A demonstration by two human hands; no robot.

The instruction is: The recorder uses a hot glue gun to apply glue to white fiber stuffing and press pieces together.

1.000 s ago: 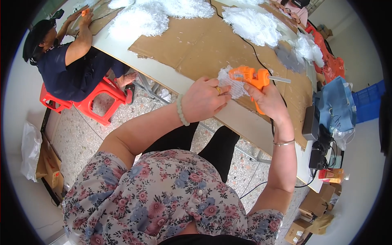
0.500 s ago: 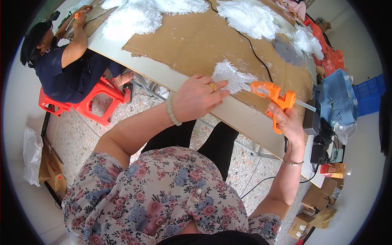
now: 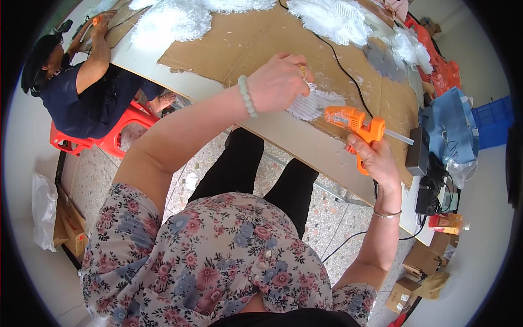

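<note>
My right hand point(image 3: 375, 159) is wrapped round the handle of an orange hot glue gun point(image 3: 348, 118), with a clear glue stick point(image 3: 399, 136) poking out of its rear. The nozzle points left over a small white ribbed, fringed piece point(image 3: 316, 104) lying near the table's front edge; whether it touches cannot be made out. My left hand point(image 3: 280, 82) is above the piece's left end, its fingers curled and closed at the piece's upper edge. The hand partly hides the piece, and the fingertips are only partly visible.
Brown cardboard point(image 3: 239, 41) covers much of the white table. White fringed heaps point(image 3: 332, 22) lie at the back, and a black cable point(image 3: 343, 68) crosses the cardboard. A blue bag point(image 3: 449, 125) and dark box point(image 3: 417, 151) stand right. Another person point(image 3: 76, 92) sits left on a red stool point(image 3: 117, 139).
My left hand has lifted and moved up, going from flattened fingers on the piece to curled ones at its upper edge. The glue gun has shifted slightly left and up, nozzle over the piece.
</note>
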